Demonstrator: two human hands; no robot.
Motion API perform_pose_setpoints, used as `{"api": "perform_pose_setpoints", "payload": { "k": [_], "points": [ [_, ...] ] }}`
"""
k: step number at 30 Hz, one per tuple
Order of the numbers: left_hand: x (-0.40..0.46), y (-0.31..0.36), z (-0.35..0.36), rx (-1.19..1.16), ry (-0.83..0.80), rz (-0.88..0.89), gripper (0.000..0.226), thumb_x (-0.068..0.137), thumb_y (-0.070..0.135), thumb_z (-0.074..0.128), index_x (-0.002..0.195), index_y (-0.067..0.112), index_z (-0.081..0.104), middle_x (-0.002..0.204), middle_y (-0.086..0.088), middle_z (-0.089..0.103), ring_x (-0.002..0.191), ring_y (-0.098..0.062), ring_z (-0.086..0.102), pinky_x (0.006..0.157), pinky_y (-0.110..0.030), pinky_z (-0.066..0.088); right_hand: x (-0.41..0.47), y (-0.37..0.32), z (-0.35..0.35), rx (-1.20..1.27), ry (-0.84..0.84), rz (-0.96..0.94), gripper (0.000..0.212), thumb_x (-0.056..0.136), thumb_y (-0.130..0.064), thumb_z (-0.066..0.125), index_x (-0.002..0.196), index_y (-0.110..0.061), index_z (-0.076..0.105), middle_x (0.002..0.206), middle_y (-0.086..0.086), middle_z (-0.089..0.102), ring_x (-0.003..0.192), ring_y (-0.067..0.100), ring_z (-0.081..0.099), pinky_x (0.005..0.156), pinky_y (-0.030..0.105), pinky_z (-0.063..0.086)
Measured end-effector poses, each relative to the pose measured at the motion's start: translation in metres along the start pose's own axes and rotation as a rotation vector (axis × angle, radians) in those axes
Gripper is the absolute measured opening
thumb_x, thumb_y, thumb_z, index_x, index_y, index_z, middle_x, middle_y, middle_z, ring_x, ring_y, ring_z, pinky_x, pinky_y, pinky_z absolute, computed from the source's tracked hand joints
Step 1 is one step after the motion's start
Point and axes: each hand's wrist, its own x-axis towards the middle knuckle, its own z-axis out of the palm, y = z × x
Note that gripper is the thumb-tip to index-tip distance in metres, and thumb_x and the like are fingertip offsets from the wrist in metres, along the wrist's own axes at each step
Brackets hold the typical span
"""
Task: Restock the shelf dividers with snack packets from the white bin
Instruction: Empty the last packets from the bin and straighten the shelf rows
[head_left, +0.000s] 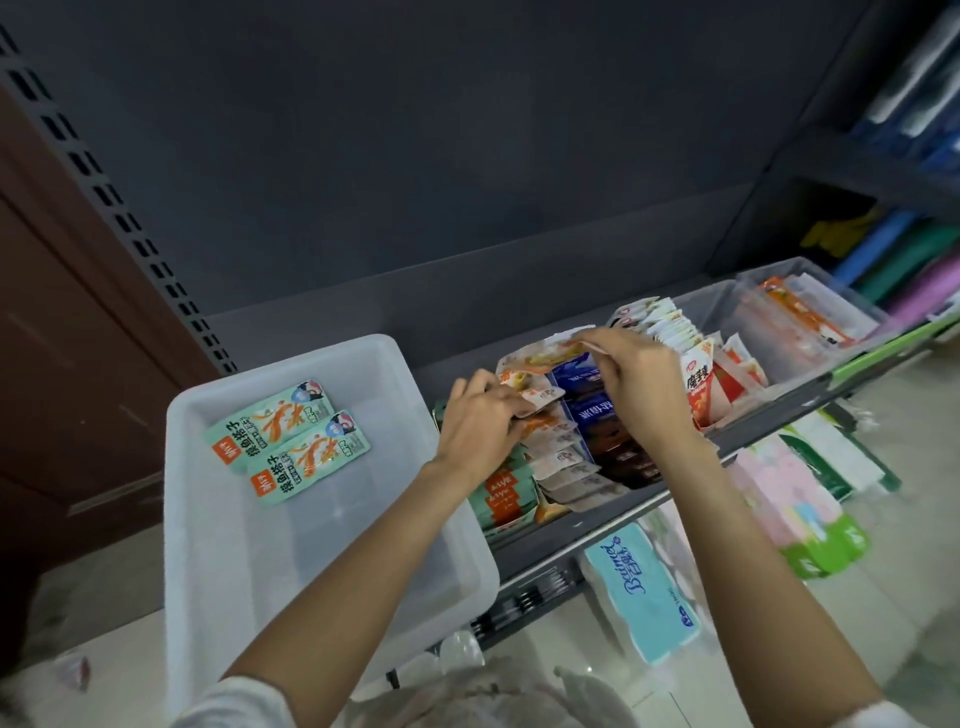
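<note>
The white bin (208, 545) sits on the shelf at the left and holds two green snack packets (283, 441) lying flat. To its right the shelf dividers hold rows of upright packets: a beige and orange row (563, 462), a dark blue row (597, 410) and a green row (501, 493). My left hand (480, 426) has its fingers curled on the top of the beige row near its back. My right hand (634, 379) pinches the upper edge of a beige and orange packet (540, 358) at the back of that row.
Further right stand a row of white and red packets (696, 384) and a clear bin (810, 317) with orange packets. Below the shelf edge (675, 499) lie tissue packs in blue (644, 592) and pink-green (800, 514). A dark back panel rises behind.
</note>
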Motion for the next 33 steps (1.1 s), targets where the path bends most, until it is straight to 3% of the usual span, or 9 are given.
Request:
{"api": "perform_pose_setpoints", "payload": {
  "k": [3, 6, 8, 10, 12, 15, 21, 28, 33],
  "points": [
    [-0.001, -0.004, 0.002, -0.021, 0.032, 0.022, 0.026, 0.085, 0.030, 0.065, 0.111, 0.028, 0.069, 0.112, 0.009, 0.068, 0.099, -0.017, 0.044, 0.077, -0.028, 0.026, 0.009, -0.001, 0.021, -0.091, -0.197, -0.088, 0.036, 0.072, 0.011, 0.059, 0.097, -0.011, 0.071, 0.088, 0.010, 0.072, 0.077, 0.030, 0.068, 0.059, 0.040, 0.057],
    [-0.002, -0.010, 0.005, -0.045, 0.066, 0.033, 0.022, 0.082, 0.031, 0.068, 0.103, 0.028, 0.072, 0.105, 0.011, 0.069, 0.097, -0.017, 0.045, 0.076, -0.027, 0.026, 0.012, -0.008, 0.041, -0.155, -0.393, -0.175, 0.037, 0.073, 0.002, 0.066, 0.106, -0.014, 0.069, 0.096, 0.007, 0.072, 0.088, 0.027, 0.067, 0.073, 0.036, 0.055],
    [-0.002, -0.013, 0.007, -0.052, 0.079, 0.032, 0.020, 0.082, 0.033, 0.068, 0.100, 0.028, 0.073, 0.103, 0.011, 0.069, 0.097, -0.017, 0.045, 0.076, -0.027, 0.027, 0.014, -0.009, 0.046, -0.208, -0.356, -0.228, 0.029, 0.075, -0.006, 0.067, 0.102, -0.016, 0.066, 0.092, 0.004, 0.072, 0.089, 0.024, 0.066, 0.081, 0.036, 0.050],
    [-0.002, -0.014, 0.009, -0.055, 0.084, 0.033, 0.019, 0.082, 0.033, 0.068, 0.099, 0.028, 0.074, 0.103, 0.011, 0.069, 0.097, -0.018, 0.045, 0.076, -0.028, 0.028, 0.018, -0.013, 0.044, -0.234, -0.302, -0.266, 0.021, 0.070, -0.005, 0.068, 0.089, -0.015, 0.067, 0.079, 0.002, 0.071, 0.074, 0.023, 0.067, 0.075, 0.032, 0.046],
    [-0.002, -0.014, 0.010, -0.059, 0.087, 0.032, 0.019, 0.082, 0.033, 0.069, 0.100, 0.028, 0.074, 0.104, 0.011, 0.069, 0.097, -0.018, 0.046, 0.077, -0.028, 0.028, 0.022, -0.021, 0.039, -0.273, -0.382, -0.252, 0.022, 0.076, -0.006, 0.065, 0.096, -0.015, 0.068, 0.085, 0.002, 0.071, 0.075, 0.024, 0.067, 0.066, 0.027, 0.042],
    [-0.002, -0.014, 0.011, -0.069, 0.089, 0.043, 0.021, 0.081, 0.033, 0.069, 0.101, 0.028, 0.073, 0.105, 0.010, 0.069, 0.098, -0.018, 0.046, 0.078, -0.027, 0.028, 0.029, -0.023, 0.045, -0.359, -0.572, -0.169, 0.026, 0.089, -0.017, 0.057, 0.113, -0.023, 0.060, 0.102, 0.000, 0.067, 0.093, 0.021, 0.064, 0.073, 0.031, 0.048],
    [-0.014, -0.021, 0.005, -0.113, 0.184, 0.033, 0.026, 0.088, 0.037, 0.057, 0.110, 0.026, 0.068, 0.114, 0.009, 0.063, 0.107, -0.014, 0.045, 0.089, -0.031, 0.037, 0.024, -0.021, 0.062, -0.340, -0.655, -0.152, 0.019, 0.093, -0.026, 0.055, 0.111, -0.023, 0.060, 0.101, 0.000, 0.068, 0.093, 0.021, 0.065, 0.078, 0.033, 0.050],
    [-0.080, -0.083, -0.031, -0.075, 0.454, -0.314, 0.026, 0.086, 0.030, 0.050, 0.099, 0.016, 0.068, 0.100, 0.002, 0.067, 0.096, -0.017, 0.055, 0.087, -0.027, 0.037, 0.022, -0.066, 0.043, 0.084, -0.277, -0.161, 0.016, 0.088, -0.012, 0.061, 0.100, -0.017, 0.070, 0.090, 0.001, 0.072, 0.075, 0.019, 0.068, 0.058, 0.026, 0.051],
    [-0.137, -0.139, -0.041, -0.070, 0.214, -0.732, 0.028, 0.083, 0.024, 0.057, 0.108, 0.011, 0.063, 0.103, -0.013, 0.069, 0.090, -0.036, 0.062, 0.076, -0.040, 0.048, 0.030, -0.141, 0.094, 0.341, -0.530, -0.292, 0.024, 0.092, -0.018, 0.051, 0.112, -0.021, 0.065, 0.107, -0.003, 0.069, 0.092, 0.019, 0.065, 0.072, 0.038, 0.054]
  ]
}}
